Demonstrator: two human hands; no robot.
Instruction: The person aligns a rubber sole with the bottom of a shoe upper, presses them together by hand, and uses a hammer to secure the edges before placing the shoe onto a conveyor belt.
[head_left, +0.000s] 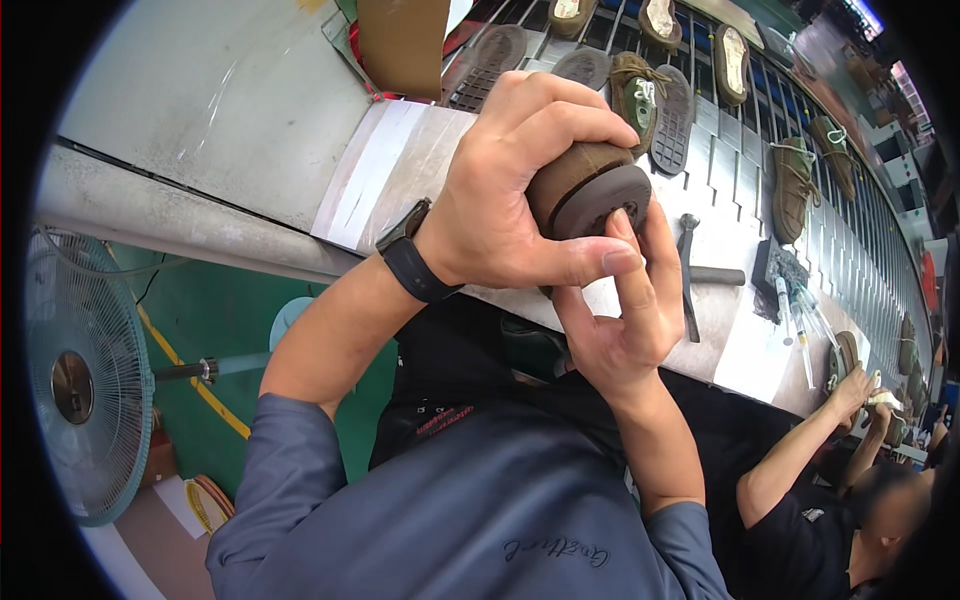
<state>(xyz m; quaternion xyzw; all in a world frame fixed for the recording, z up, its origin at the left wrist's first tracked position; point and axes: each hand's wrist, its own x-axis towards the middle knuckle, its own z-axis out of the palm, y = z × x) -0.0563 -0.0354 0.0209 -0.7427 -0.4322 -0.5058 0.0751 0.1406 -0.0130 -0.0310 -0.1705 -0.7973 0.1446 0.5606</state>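
Note:
A brown shoe point(574, 172) is held up over the bench edge, its heel end and dark sole point(600, 203) turned toward me. My left hand point(497, 190), with a black watch on the wrist, wraps round the upper from the left and keeps its thumb stretched below the heel. From below, my right hand point(637, 312) grips the same shoe, its fingertips pressing on the underside of the sole. A thin gap shows between upper and sole at the heel. The toe end is hidden behind my hands.
A hammer point(718, 275) lies right of my hands, near several syringes point(800, 318) in a dark holder. Beyond runs a conveyor point(725, 150) carrying shoes and loose soles point(673, 120). At left stands a fan point(85, 385). A co-worker's arm point(795, 460) handles a shoe at right.

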